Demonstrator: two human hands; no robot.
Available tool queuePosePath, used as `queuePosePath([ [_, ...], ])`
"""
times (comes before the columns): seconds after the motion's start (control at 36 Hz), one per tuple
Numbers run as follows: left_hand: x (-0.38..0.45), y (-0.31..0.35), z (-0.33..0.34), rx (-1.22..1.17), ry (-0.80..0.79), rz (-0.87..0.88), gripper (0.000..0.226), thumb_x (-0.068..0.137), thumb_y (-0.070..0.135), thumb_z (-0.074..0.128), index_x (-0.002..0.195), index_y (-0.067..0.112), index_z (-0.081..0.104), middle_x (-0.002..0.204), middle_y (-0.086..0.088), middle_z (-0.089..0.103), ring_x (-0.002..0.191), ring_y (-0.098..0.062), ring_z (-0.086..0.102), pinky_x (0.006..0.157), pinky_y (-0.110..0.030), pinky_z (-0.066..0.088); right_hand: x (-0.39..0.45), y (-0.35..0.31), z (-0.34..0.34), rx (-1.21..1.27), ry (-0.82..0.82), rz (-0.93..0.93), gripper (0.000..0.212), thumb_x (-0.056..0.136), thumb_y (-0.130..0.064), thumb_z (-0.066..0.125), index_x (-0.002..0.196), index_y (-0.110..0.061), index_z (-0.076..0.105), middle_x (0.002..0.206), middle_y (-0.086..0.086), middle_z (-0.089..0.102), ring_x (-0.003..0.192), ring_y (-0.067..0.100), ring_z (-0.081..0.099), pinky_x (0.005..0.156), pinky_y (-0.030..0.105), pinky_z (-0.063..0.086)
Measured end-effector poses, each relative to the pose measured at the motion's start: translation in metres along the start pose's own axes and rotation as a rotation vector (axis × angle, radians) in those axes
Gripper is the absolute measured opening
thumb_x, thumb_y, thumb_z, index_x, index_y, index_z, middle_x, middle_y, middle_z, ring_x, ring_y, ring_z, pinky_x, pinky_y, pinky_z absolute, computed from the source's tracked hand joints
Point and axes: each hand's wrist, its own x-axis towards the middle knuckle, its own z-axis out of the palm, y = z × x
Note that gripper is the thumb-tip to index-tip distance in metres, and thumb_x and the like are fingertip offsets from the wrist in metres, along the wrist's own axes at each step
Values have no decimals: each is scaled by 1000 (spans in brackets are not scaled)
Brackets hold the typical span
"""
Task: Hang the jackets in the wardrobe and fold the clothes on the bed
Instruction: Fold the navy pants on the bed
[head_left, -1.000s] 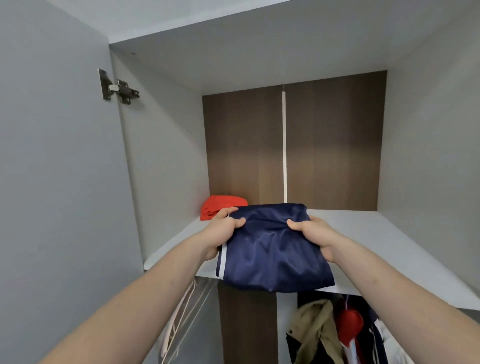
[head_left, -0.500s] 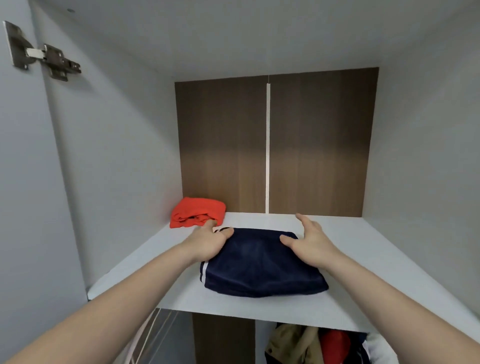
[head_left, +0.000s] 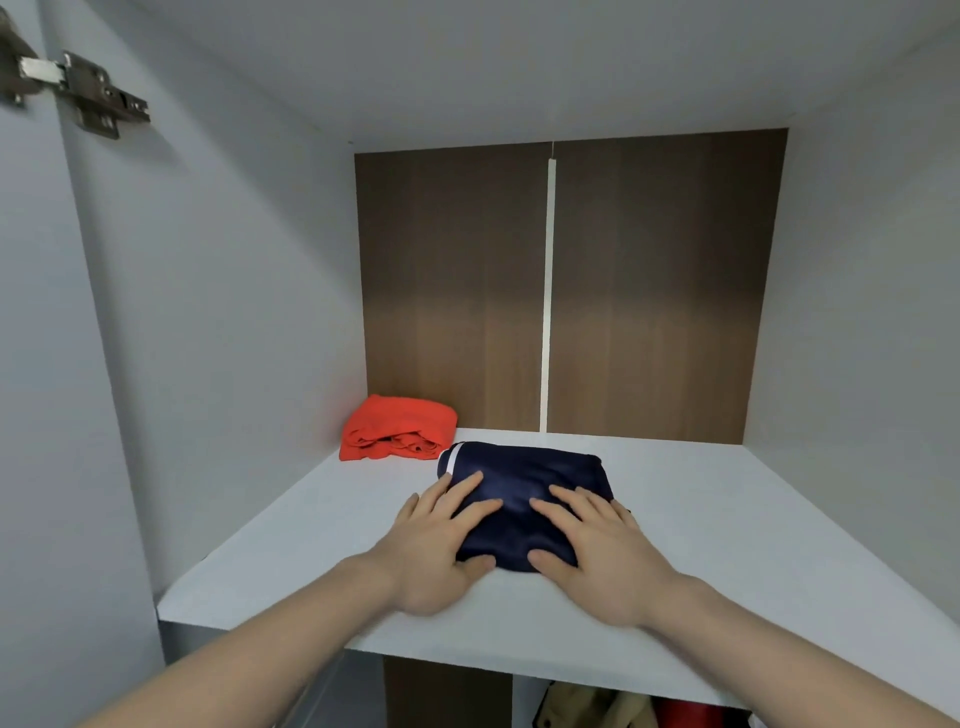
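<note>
Your left hand and right hand lay flat, fingers straight, on the folded navy garment. Its long axis ran left-right, just beside the orange garment.

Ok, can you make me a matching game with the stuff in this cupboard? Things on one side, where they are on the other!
Things:
1. navy garment
2. orange garment
3. hinge
4. tan jacket

Places:
A. top left, on the door edge
B. below the shelf
C. back left corner of the shelf
D. under both hands, the left hand and the right hand

Pairs: 1-D, 2-C, 3-A, 4-B
</note>
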Motion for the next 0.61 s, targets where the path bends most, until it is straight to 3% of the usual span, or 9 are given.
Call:
queuePosePath([
  [0.17, 57, -12, 17, -28, 4, -137, 59, 105, 48, 36, 159, 43, 14, 169, 12, -14, 155, -27, -20, 125, -50, -7, 56, 4, 14, -100, 27, 129, 59, 103, -60, 28, 159, -42, 22, 170, -5, 8, 155, 29, 2, 123, 54, 1],
  [0.28, 92, -18, 25, 21, 16, -188, 58, 106, 44, 30, 161, 40, 12, 169, 8, -15, 154, -31, -22, 124, -50, -10, 86, 0, 25, -112, 126, 236, 51, 104, -52, 36, 154, -40, 35, 160, 3, 23, 143, 30, 21, 119, 49, 16],
  [0.36, 109, -22, 28, 46, 26, -193, 58, 106, 37, 30, 161, 38, 11, 170, 6, -14, 154, -30, -20, 125, -49, -9, 99, 2, 31, -43, 131, 277, 51, 105, -48, 38, 155, -39, 34, 153, 1, 28, 140, 27, 27, 119, 45, 19],
  [0.61, 143, -44, 34, -165, 140, -224, 67, 96, 15, 40, 158, 38, 28, 170, 10, 0, 157, -25, -7, 127, -40, 0, 135, 21, 42, 37, 80, 251, 62, 103, -46, 34, 161, -29, 22, 165, -1, 22, 153, 24, 15, 127, 46, 0],
])
